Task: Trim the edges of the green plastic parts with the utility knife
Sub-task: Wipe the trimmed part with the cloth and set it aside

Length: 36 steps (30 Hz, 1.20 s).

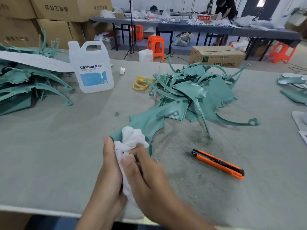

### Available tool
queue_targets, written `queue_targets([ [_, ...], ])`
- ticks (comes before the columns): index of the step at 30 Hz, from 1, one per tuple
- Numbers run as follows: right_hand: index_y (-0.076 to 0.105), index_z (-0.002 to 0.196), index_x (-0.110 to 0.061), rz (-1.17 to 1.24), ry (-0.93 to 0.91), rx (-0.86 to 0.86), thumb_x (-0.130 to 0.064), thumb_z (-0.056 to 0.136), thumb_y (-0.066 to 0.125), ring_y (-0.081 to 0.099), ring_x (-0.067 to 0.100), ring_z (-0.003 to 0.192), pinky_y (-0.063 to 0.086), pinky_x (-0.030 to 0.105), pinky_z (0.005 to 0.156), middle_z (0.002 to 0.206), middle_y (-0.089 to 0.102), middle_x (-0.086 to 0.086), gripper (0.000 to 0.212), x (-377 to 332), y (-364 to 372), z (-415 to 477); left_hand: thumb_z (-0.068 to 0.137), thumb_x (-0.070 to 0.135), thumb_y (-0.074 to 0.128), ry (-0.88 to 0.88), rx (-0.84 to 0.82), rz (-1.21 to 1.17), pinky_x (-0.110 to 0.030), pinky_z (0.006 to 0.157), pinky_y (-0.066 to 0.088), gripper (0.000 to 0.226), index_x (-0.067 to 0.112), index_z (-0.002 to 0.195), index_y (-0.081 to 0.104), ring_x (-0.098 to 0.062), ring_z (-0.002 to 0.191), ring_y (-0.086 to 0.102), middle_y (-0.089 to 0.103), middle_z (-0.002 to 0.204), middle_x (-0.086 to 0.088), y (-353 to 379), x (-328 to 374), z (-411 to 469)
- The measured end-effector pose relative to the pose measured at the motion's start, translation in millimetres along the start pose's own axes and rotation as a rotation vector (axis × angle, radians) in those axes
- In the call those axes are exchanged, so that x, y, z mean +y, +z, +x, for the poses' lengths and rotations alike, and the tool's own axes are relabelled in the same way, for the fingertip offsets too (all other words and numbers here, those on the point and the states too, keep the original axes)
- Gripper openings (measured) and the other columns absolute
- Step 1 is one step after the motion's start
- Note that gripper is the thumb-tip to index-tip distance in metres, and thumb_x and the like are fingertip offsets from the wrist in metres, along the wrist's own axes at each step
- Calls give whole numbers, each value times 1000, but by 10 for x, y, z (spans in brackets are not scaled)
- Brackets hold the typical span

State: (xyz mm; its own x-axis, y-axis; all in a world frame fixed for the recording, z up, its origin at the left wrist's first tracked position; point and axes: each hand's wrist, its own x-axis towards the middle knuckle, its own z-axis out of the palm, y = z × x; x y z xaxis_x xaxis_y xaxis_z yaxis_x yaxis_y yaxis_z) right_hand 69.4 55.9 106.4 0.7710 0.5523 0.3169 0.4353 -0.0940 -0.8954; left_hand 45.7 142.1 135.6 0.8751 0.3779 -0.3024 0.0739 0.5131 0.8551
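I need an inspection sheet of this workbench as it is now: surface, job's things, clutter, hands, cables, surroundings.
Surface: grey table, plastic shavings scattered around the utility knife.
Job's things: utility knife lies untouched on the table; green plastic part under the hands; pile of green parts behind it; second pile at left.
Clutter: DEXCON jug, yellow rings, crumpled paper ball.
Hands: left hand and right hand both grip a white cloth on the part.
Cables: dark cable on the floor beyond.
Surroundings: cardboard boxes, orange stools, person at far table.

White jug (91,67), yellow rings (141,83), possibly 3; orange stool (155,47) behind.
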Motion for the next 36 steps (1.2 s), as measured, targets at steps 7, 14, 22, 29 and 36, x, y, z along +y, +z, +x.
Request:
queue_targets([
  [7, 49, 112, -23, -759, -41, 240, -42, 107, 35, 55, 29, 80, 46, 44, 60, 96, 57, 3, 25, 287, -281, 372, 83, 70, 44, -26, -118, -322, -39, 87, 59, 64, 24, 116, 75, -25, 113, 69, 72, 123, -10, -15, -83, 36],
  [14, 40, 104, -37, -247, -71, 62, -57, 103, 30, 58, 20, 72, 44, 39, 63, 83, 56, -12, 22, 8, -34, 31, 74, 82, 45, 12, -5, -220, -23, 62, 56, 68, 24, 82, 80, -13, 72, 74, 74, 76, 1, 75, -24, 110],
  [22, 47, 111, -31, -140, 138, 303, -42, 106, 37, 59, 26, 79, 41, 36, 68, 91, 66, 4, 16, 88, -135, 263, 95, 59, 35, 149, -209, -278, -25, 80, 58, 53, 32, 116, 75, -12, 115, 67, 72, 125, 1, 189, -62, -61],
  [29, 73, 122, -14, 1015, 521, 132, -61, 106, 31, 70, 25, 113, 59, 29, 84, 120, 74, 8, 65, 72, -333, 284, 92, 54, 36, 781, -26, 864, -30, 121, 16, 40, 56, 131, 45, 3, 149, 20, 34, 154, 27, 121, -282, 17],
  [36, 80, 102, -29, 757, 557, 262, -87, 70, 43, 76, 25, 97, 61, 37, 78, 107, 78, 8, 76, 167, -457, 169, 85, 36, 68, 875, 105, 894, -52, 113, 36, 37, 37, 122, 64, -6, 136, 44, 56, 139, 17, 51, -294, 57],
])
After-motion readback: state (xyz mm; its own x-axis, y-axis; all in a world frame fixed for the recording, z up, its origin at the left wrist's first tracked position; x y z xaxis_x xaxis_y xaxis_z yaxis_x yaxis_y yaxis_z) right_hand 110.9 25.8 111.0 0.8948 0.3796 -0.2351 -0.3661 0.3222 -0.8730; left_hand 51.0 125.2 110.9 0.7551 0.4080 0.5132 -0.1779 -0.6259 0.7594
